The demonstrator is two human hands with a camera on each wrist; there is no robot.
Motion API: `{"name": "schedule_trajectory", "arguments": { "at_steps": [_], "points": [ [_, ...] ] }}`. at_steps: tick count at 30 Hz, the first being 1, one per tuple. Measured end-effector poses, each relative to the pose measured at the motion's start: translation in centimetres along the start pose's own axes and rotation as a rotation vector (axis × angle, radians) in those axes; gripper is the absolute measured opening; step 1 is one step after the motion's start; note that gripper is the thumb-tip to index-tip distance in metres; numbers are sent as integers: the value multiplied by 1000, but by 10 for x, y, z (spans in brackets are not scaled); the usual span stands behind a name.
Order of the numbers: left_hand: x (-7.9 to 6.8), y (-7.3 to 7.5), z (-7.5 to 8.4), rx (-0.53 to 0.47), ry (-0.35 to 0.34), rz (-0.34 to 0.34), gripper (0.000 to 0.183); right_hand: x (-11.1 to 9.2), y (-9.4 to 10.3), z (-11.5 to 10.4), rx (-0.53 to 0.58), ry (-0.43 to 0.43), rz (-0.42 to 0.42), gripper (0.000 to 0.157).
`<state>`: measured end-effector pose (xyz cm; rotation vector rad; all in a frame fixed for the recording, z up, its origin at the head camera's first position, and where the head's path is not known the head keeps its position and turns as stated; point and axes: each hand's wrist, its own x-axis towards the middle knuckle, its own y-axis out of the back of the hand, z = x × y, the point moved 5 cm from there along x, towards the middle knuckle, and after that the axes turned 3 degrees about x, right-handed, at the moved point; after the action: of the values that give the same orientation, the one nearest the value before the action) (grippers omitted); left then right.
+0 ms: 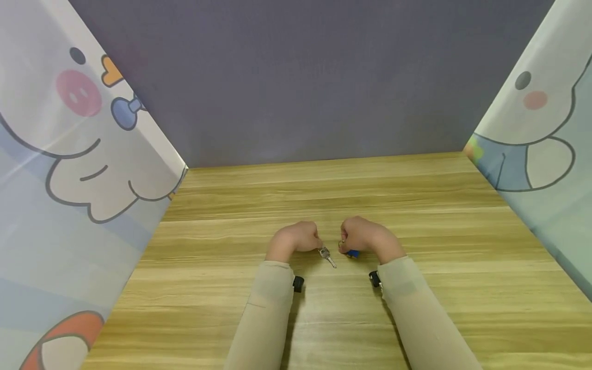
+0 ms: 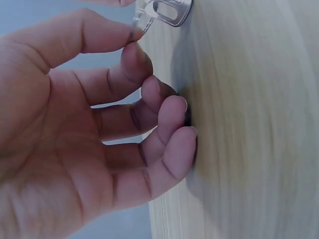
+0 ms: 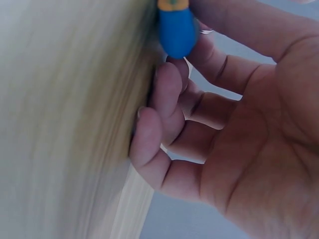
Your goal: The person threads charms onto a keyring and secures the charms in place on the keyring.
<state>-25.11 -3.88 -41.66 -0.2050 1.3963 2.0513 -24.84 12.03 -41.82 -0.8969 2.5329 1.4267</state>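
My left hand (image 1: 297, 237) holds a small metal ring (image 2: 143, 22) between thumb and index fingertip, with a silver key (image 1: 327, 256) hanging from it. The key's shaft points toward the front right, just over or on the wooden table. To the right, my right hand (image 1: 364, 235) pinches another thin metal ring (image 1: 340, 243). A blue pendant (image 3: 178, 34) with an orange band (image 3: 173, 4) hangs beneath its thumb. A short gap separates the two hands. The other fingers of both hands are curled, their tips at the tabletop.
The wood-grain table (image 1: 222, 303) stretches out on all sides of the hands. A grey panel (image 1: 319, 82) rises at its back edge. Cartoon-printed sheets flank it on the left (image 1: 139, 169) and right (image 1: 555, 205).
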Motion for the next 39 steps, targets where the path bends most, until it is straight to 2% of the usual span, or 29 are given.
{"name": "schedule_trajectory", "arguments": {
  "at_steps": [8,18,22,25,29,32,36,39],
  "points": [
    [-4,4,2,17,37,53,37,0,-1,1,27,-8,-3,33],
    [-11,10,7,18,-68,135,35,-1,-1,1,22,25,1,33],
    [-12,12,6,16,-77,154,40,-3,0,5,75,39,-19,35],
    [-14,16,7,-31,-112,181,42,-6,3,11,131,55,-26,34],
    [-21,24,8,-175,-199,245,31,-11,6,16,252,120,-25,26],
    [-26,30,8,-351,-248,282,23,-16,10,16,374,210,22,25],
    [-31,38,9,-692,-310,324,17,-29,23,9,579,321,144,25],
    [-35,42,14,-960,-376,359,18,-38,36,3,694,359,231,23]
  ]
}}
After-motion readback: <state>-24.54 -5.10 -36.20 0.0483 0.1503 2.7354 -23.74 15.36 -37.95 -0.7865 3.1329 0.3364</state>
